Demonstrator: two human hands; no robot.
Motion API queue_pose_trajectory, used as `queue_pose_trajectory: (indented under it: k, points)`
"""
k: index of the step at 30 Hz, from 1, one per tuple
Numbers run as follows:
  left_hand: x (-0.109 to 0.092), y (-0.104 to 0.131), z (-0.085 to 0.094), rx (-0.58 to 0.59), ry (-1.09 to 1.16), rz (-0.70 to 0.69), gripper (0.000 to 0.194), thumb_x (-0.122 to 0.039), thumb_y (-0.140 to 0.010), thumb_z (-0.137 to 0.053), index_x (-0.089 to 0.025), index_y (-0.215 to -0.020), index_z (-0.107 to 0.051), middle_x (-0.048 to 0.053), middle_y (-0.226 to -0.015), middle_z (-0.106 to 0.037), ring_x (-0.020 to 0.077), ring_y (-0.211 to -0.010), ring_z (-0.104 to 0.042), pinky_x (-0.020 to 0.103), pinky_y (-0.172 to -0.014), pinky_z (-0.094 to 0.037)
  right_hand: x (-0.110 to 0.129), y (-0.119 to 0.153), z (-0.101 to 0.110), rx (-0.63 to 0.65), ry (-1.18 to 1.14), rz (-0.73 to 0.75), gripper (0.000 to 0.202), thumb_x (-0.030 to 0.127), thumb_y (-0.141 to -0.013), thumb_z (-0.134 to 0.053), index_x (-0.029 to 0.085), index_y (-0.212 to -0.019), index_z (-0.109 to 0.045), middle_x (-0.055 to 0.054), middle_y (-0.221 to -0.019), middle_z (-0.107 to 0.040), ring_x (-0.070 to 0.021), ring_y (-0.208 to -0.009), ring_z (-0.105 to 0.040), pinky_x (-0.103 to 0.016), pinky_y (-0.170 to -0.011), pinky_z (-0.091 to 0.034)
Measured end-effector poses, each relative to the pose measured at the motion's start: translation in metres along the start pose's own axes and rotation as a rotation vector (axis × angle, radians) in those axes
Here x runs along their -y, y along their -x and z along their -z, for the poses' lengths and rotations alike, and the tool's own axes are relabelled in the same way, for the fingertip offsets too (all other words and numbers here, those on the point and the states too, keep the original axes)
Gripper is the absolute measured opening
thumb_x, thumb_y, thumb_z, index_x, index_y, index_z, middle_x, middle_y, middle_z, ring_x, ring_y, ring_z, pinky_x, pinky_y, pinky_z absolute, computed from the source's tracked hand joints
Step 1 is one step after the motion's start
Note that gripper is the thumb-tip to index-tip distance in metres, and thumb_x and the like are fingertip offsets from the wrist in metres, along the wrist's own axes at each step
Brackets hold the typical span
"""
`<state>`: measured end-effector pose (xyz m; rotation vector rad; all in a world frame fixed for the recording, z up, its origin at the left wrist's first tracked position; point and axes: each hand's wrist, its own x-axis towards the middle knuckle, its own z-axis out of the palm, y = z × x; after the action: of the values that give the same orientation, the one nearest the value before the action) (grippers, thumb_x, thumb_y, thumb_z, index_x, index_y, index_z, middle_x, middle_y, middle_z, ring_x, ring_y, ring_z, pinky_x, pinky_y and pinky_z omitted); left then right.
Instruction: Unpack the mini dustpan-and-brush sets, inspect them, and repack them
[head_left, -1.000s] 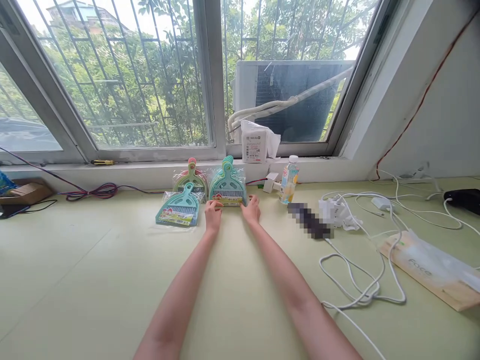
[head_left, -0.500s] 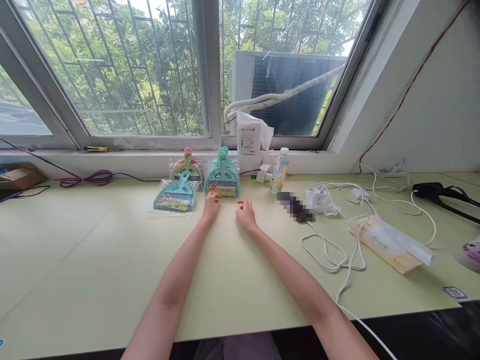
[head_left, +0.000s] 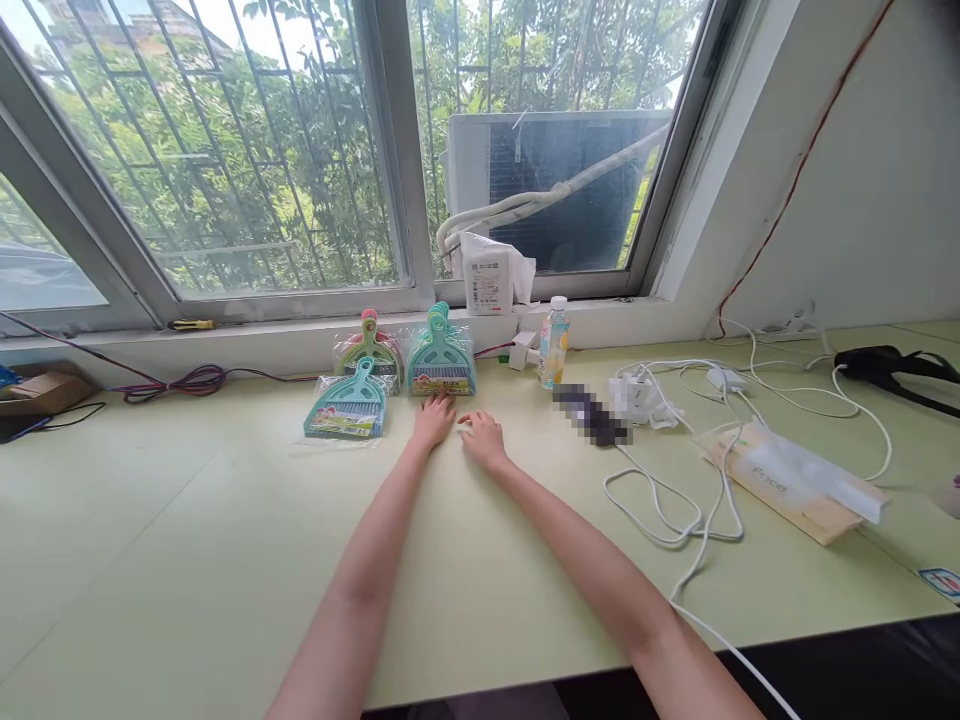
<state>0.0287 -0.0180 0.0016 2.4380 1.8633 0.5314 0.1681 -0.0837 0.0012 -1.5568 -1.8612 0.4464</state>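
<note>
My left hand (head_left: 433,420) rests on the pale green table (head_left: 225,560), palm down with its fingers apart, just in front of a stack of wrapped teal dustpan-and-brush sets (head_left: 439,358). Close to its right, my right hand (head_left: 484,438) lies on the tabletop with fingers loosely spread, holding nothing. To the left of the stack stands a wrapped green and pink set (head_left: 369,345). A single wrapped teal set (head_left: 349,405) leans in front of that one.
A bottle (head_left: 554,345), a blurred dark object (head_left: 592,415), white cables (head_left: 652,505) and a soft package (head_left: 795,478) are on the right. Tissues (head_left: 489,280) sit on the sill. A cardboard box (head_left: 49,392) is at far left.
My left hand has shifted slightly right and its fingers have flattened. My right hand has moved a little left, closer to it. The view has tilted and shifted slightly.
</note>
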Motion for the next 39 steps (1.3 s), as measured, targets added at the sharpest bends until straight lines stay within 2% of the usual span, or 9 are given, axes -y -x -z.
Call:
queue_pose_trajectory:
  k: [11, 15, 18, 21, 25, 28, 32, 35, 39]
  points:
    - [-0.003, -0.008, -0.005, -0.135, 0.012, -0.028, 0.039, -0.022, -0.09, -0.038, -0.018, -0.12, -0.062, 0.011, -0.147, -0.039, 0.0295, -0.136, -0.034, 0.048, -0.107, -0.033, 0.0, 0.002, 0.003, 0.025, 0.019, 0.036, 0.026, 0.014, -0.08, -0.05, 0.025, -0.1, -0.063, -0.005, -0.113, -0.059, -0.0207, -0.11, -0.049, -0.035, -0.093, -0.033]
    - [-0.005, -0.001, 0.0, -0.287, 0.0, -0.061, 0.032, -0.016, -0.087, -0.04, -0.018, -0.099, -0.07, 0.01, -0.126, -0.059, 0.0259, -0.121, -0.049, 0.044, -0.106, -0.034, 0.0, 0.003, 0.002, 0.022, 0.005, 0.039, 0.026, 0.013, -0.08, -0.05, 0.024, -0.099, -0.064, -0.005, -0.112, -0.059, -0.0207, -0.109, -0.05, -0.035, -0.094, -0.034]
    - [-0.009, 0.004, 0.007, -0.397, 0.065, -0.088, 0.029, -0.013, -0.086, -0.042, -0.018, -0.089, -0.07, 0.009, -0.11, -0.066, 0.0242, -0.11, -0.054, 0.042, -0.102, -0.038, 0.0, 0.004, 0.002, 0.002, -0.033, 0.036, 0.027, 0.012, -0.081, -0.049, 0.023, -0.099, -0.064, -0.005, -0.112, -0.06, -0.0203, -0.109, -0.052, -0.035, -0.094, -0.035]
    - [-0.019, 0.018, 0.017, -0.465, 0.197, -0.121, 0.027, -0.011, -0.085, -0.042, -0.018, -0.085, -0.067, 0.009, -0.109, -0.065, 0.0227, -0.11, -0.055, 0.041, -0.1, -0.041, 0.0, 0.002, 0.006, -0.061, -0.173, 0.007, 0.023, 0.017, -0.084, -0.047, 0.022, -0.098, -0.065, -0.006, -0.109, -0.063, -0.0186, -0.103, -0.055, -0.033, -0.092, -0.038]
    - [-0.046, 0.06, 0.036, -0.558, 0.353, -0.149, 0.029, -0.021, -0.093, -0.038, -0.02, -0.114, -0.057, 0.01, -0.132, -0.052, 0.0218, -0.127, -0.044, 0.043, -0.105, -0.038, 0.005, 0.005, 0.013, -0.083, -0.598, -0.013, 0.026, 0.034, -0.086, -0.048, 0.019, -0.097, -0.066, -0.006, -0.104, -0.066, -0.0167, -0.092, -0.06, -0.03, -0.086, -0.044]
    - [-0.065, 0.105, 0.049, -0.489, 0.433, -0.326, 0.033, -0.027, -0.095, -0.037, -0.021, -0.126, -0.046, 0.013, -0.146, -0.037, 0.0223, -0.134, -0.037, 0.045, -0.105, -0.039, 0.014, 0.024, 0.017, 0.009, -0.951, -0.019, 0.034, 0.045, -0.083, -0.052, 0.019, -0.099, -0.066, -0.006, -0.102, -0.068, -0.0178, -0.092, -0.062, -0.031, -0.086, -0.045]
    - [-0.078, 0.149, 0.059, -0.328, 0.504, -0.593, 0.042, -0.028, -0.093, -0.043, -0.022, -0.134, -0.037, 0.014, -0.15, -0.03, 0.0252, -0.142, -0.024, 0.049, -0.11, -0.033, 0.02, 0.064, 0.026, 0.179, -1.238, -0.027, 0.033, 0.045, -0.076, -0.065, 0.021, -0.099, -0.069, -0.006, -0.105, -0.068, -0.0188, -0.097, -0.062, -0.032, -0.091, -0.045]
    - [-0.082, 0.162, 0.065, -0.296, 0.532, -0.651, 0.046, -0.027, -0.093, -0.044, -0.021, -0.138, -0.033, 0.016, -0.152, -0.025, 0.0264, -0.144, -0.018, 0.05, -0.111, -0.032, 0.018, 0.086, 0.04, 0.263, -1.337, -0.06, 0.031, 0.042, -0.073, -0.071, 0.024, -0.097, -0.07, -0.004, -0.104, -0.068, -0.0175, -0.096, -0.062, -0.032, -0.093, -0.045]
    - [-0.087, 0.165, 0.07, -0.296, 0.519, -0.71, 0.05, -0.023, -0.092, -0.044, -0.022, -0.14, -0.029, 0.017, -0.153, -0.022, 0.0278, -0.144, -0.015, 0.052, -0.111, -0.032, 0.022, 0.093, 0.056, 0.299, -1.297, -0.026, 0.03, 0.041, -0.075, -0.07, 0.023, -0.099, -0.069, -0.004, -0.1, -0.067, -0.0165, -0.094, -0.061, -0.032, -0.091, -0.046]
